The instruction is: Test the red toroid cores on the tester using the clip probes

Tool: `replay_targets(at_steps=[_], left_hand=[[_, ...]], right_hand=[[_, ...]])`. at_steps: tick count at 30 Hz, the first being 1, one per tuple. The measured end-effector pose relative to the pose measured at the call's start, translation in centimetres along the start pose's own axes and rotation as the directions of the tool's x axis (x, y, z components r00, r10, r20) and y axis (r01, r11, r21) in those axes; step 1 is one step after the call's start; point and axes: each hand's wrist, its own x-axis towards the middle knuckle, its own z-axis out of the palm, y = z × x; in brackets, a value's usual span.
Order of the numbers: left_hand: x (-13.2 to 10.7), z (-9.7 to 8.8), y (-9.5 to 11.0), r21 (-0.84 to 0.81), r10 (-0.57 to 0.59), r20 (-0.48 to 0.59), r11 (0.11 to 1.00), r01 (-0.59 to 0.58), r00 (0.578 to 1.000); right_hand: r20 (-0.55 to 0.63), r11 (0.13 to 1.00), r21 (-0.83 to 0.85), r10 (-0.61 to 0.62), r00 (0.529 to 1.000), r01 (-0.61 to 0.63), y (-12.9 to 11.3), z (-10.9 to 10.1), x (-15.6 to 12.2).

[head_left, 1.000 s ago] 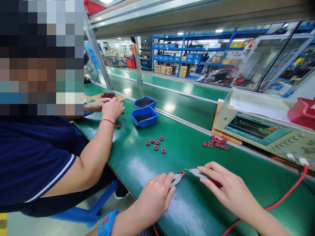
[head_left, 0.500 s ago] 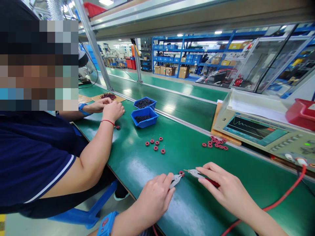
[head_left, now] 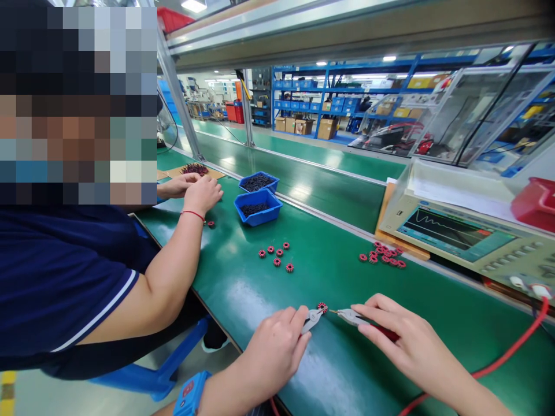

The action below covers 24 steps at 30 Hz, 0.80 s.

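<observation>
My left hand (head_left: pixel 280 341) is closed around small grey-jawed pliers (head_left: pixel 313 319), whose tips touch a red-and-black wound ring core (head_left: pixel 322 307) on the green bench. Most of that tool's handle is hidden by my fingers. In my right hand (head_left: pixel 405 332) is a second pair of pliers (head_left: pixel 350 316) with a red handle, gripped between fingers and thumb. From its jaws a thin copper-coloured tip points left, a short gap away from the ring. Farther up the bench lies a loose group of similar ring cores (head_left: pixel 277 262).
More ring cores (head_left: pixel 384 254) are heaped before a tester (head_left: pixel 459 231) showing a waveform. Two blue bins (head_left: pixel 260 217) of dark parts stand at the back. A co-worker's arm (head_left: pixel 173 271) reaches in at left. A red cable (head_left: pixel 515 352) runs past my right forearm.
My right hand has shifted slightly right and down, widening the gap between its pliers' tip and the ring core. The left-hand pliers remain at the core. The whole view has shifted slightly.
</observation>
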Motion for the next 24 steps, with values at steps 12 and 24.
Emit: replay_targets(at_steps=[12,24], left_hand=[[-0.03,0.41,-0.14,0.000,0.019,-0.032,1.000,-0.019,0.999],[0.00,0.47,-0.28,-0.013,0.012,-0.044,1.000,-0.012,0.999]], right_hand=[[-0.028,1.000,0.007,0.012,1.000,-0.011,0.01,0.01,0.06],[-0.042,1.000,0.025,0.004,0.999,-0.003,-0.42,-0.18,0.05]])
